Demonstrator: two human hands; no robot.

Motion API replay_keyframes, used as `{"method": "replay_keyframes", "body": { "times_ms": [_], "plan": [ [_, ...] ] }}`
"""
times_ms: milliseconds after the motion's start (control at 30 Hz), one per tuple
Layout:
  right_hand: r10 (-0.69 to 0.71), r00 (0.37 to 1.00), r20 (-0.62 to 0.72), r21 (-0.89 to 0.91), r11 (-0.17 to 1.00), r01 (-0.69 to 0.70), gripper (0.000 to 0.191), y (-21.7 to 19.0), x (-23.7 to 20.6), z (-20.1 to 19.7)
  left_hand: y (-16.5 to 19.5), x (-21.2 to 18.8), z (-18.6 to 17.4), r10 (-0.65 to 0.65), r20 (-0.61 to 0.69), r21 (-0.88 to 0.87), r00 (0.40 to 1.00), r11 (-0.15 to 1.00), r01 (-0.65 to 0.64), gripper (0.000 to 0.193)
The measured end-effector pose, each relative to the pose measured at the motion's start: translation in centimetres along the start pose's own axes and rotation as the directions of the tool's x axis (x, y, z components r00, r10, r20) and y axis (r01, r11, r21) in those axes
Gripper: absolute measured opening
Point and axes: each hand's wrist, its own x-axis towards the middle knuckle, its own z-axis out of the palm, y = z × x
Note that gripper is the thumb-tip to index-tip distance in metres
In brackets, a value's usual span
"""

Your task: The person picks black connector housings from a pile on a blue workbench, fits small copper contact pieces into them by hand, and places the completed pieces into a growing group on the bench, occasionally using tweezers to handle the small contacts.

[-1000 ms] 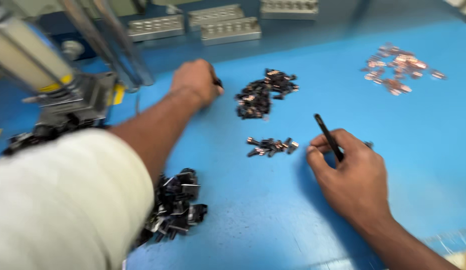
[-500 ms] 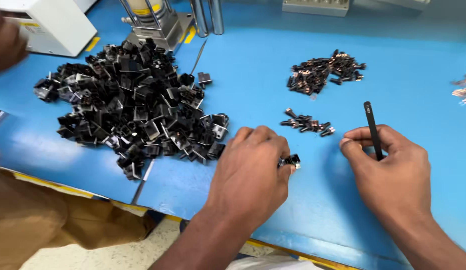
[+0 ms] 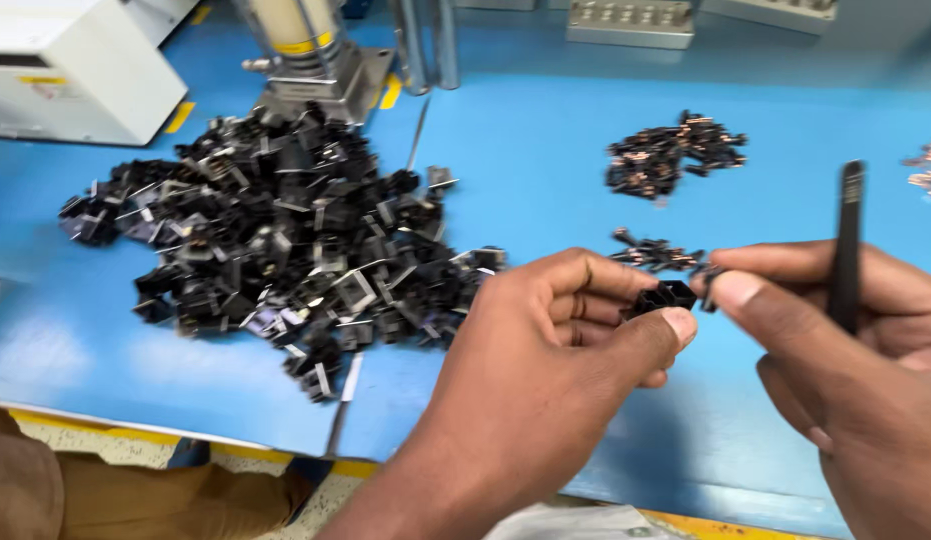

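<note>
My left hand (image 3: 545, 370) pinches a small black plastic housing (image 3: 663, 297) between thumb and fingers, raised above the blue table (image 3: 545, 170). My right hand (image 3: 845, 350) holds black tweezers (image 3: 845, 245) upright and its thumb and forefinger touch a small dark part (image 3: 707, 275) right beside the housing. A large heap of black plastic housings (image 3: 275, 235) lies to the left of my hands. Behind them a small cluster of coppery metal parts (image 3: 655, 252) rests on the table, with a bigger pile of the same parts (image 3: 673, 152) farther back.
A white machine box (image 3: 70, 70) stands at the back left, a metal press column with base (image 3: 310, 60) beside it. Grey metal fixtures (image 3: 630, 20) line the far edge. More copper parts (image 3: 930, 165) lie at the right edge. The table's near edge has a yellow stripe.
My left hand has lifted a black housing off the table and brought it up to my right hand. The view has moved closer to the hands.
</note>
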Motion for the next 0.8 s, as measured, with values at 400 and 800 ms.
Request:
{"method": "replay_keyframes", "body": {
  "times_ms": [400, 800],
  "plan": [
    [-0.195, 0.953, 0.231, -0.458, 0.843, 0.283, 0.024, -3.5, -2.3, 5.9, 0.5, -3.0, -7.1, -0.062, 0.145, -0.114, 0.987, 0.990, 0.079, 0.029],
    [-0.095, 0.948, 0.304, -0.017, 0.994, 0.105, 0.020, 1.2, 1.9, -1.1, -0.2, -2.3, -3.5, -0.036, 0.067, -0.116, 0.997, 0.992, 0.043, 0.026]
  ]
}}
